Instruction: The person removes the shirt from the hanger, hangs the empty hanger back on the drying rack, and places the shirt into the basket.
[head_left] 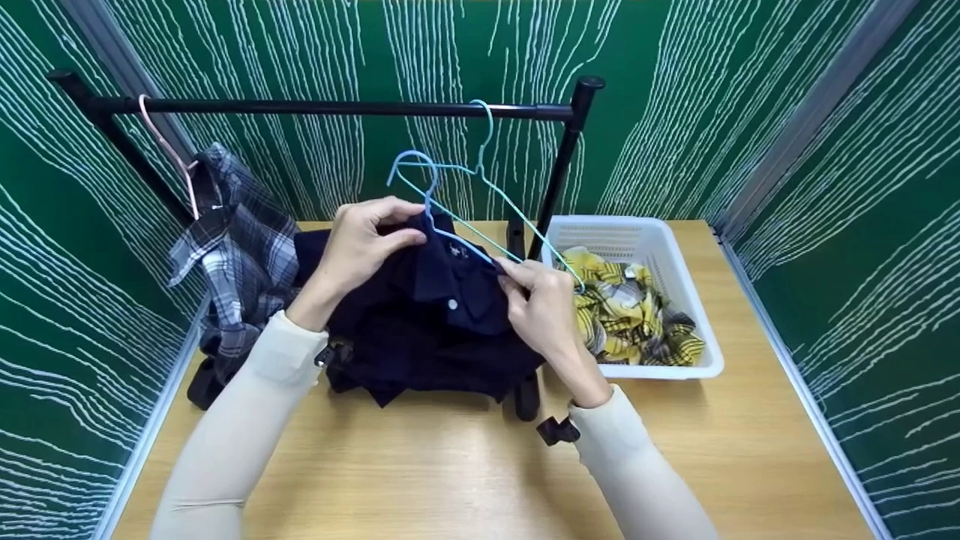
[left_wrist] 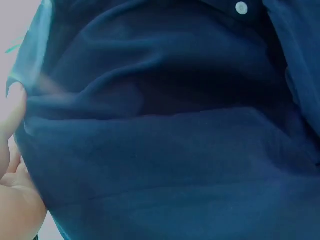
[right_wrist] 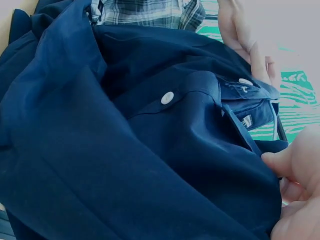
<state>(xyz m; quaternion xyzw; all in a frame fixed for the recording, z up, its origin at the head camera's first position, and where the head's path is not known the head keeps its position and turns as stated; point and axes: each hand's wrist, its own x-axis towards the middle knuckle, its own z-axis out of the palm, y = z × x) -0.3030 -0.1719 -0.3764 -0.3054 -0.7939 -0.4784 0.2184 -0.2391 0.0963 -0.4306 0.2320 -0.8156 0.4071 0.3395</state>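
A navy collared shirt with white buttons hangs between both hands, with a blue hanger inside its collar. My left hand pinches the shirt collar beside the hanger's neck, thumb and index finger toward the hook. At the other shoulder, my right hand pinches the shirt fabric by the sloping arm of the hanger. The right wrist view shows the collar label and the right hand at the cloth's edge. Navy cloth fills most of the left wrist view, the left hand at its edge.
A black clothes rack spans the back. A pink hanger with a grey plaid shirt hangs at its left end; an unloaded turquoise hanger hangs near its right. A white basket at right holds yellow plaid clothing.
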